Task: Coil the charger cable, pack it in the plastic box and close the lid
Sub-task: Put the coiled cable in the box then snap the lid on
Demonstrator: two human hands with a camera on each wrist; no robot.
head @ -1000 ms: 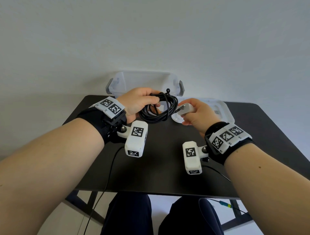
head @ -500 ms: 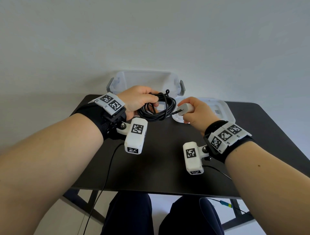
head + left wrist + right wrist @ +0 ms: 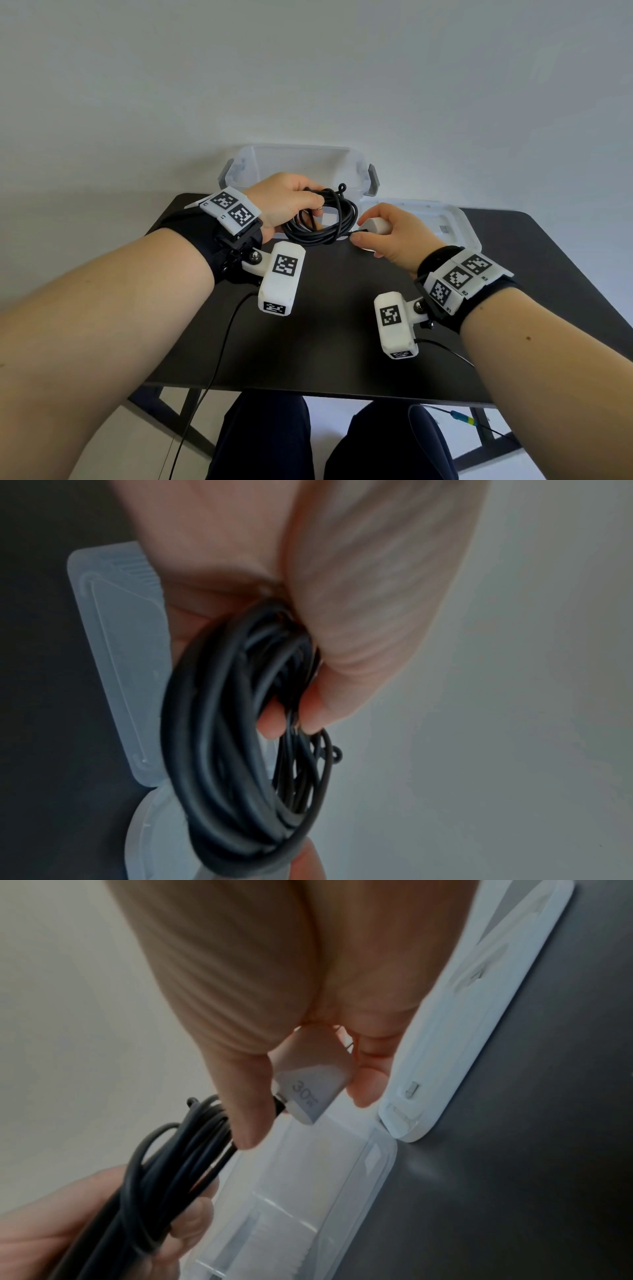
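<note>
A: While you sit at the black table (image 3: 325, 342), what is under your hands and around it?

B: A matte dark top with rounded far corners, on dark metal legs (image 3: 186, 411). It stands against a plain pale wall (image 3: 308, 68) that fills the whole upper view. Below the near edge you see your knees in dark trousers (image 3: 267, 442) and a light floor (image 3: 113, 442).

A: Where is the plastic box?

B: The clear plastic box (image 3: 260, 164) stands open at the far edge, against the wall, with grey latches (image 3: 374, 180) at its ends. Its lid (image 3: 455, 226) lies flat on the table just right of it, partly behind your right hand.

A: And the cable?

B: The black charger cable (image 3: 320, 226) is wound into a loose coil, held above the table just in front of the box. Your left hand (image 3: 287, 202) has its fingers curled through the loops, thumb closed over the bundle. One small end loop (image 3: 341, 187) sticks up at the top.

A: My right hand?

B: Your right hand (image 3: 394, 236) pinches the white charger plug (image 3: 375, 226) between thumb and fingers, near the coil's right side. The right wrist view shows "30" printed on the plug's face. A thin black wire (image 3: 219, 346) runs from your left wrist camera off the near edge.
</note>
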